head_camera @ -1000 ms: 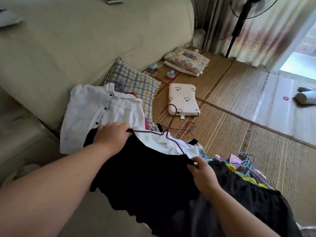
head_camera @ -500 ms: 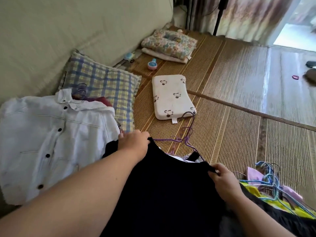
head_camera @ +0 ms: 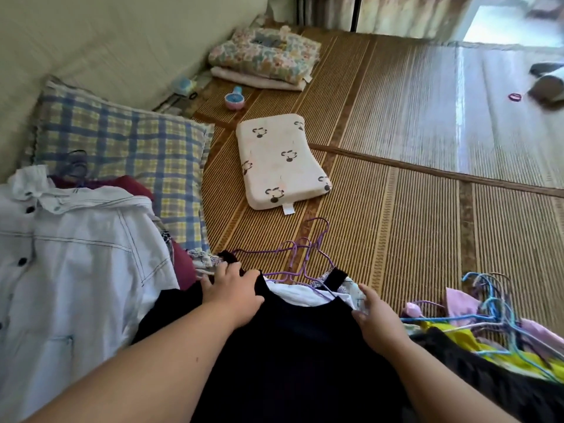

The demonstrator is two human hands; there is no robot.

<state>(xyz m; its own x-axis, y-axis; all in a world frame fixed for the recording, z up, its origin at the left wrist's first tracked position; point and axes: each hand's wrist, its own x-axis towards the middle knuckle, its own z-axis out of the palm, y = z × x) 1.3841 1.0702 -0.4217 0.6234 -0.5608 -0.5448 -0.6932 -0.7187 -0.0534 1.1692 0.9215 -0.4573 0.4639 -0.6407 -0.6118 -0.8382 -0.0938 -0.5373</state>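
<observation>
The head camera looks down on a black sleeveless garment (head_camera: 293,355) spread in front of the person. It lies partly over a white garment (head_camera: 300,294) and the edge of a woven bamboo mat (head_camera: 412,227). Its lower part is cut off by the bottom of the frame.

The left hand (head_camera: 233,290) lies palm down on the garment's left shoulder strap. Its fingers (head_camera: 224,270) curl over the cloth, which bunches up beside the thumb, so it grips the strap. The fingertips are partly hidden by the fabric.

The right hand (head_camera: 377,320) pinches the garment's right edge between thumb and fingers. Exactly where the black cloth ends there and a pale patterned one begins is hard to tell.

Purple wire hangers (head_camera: 302,254) poke out just beyond the neckline, their lower parts buried under the clothes. To the left lies a white button-up jacket (head_camera: 76,270), cut off by the frame edge, over a maroon garment (head_camera: 183,267) that is mostly covered. Behind it a plaid pillow (head_camera: 122,141) leans on a sofa (head_camera: 106,35).

A small printed pillow (head_camera: 280,160) rests on the mat. A tangle of blue hangers (head_camera: 494,303) lies on bright clothes at the right, the heap running out of view.
</observation>
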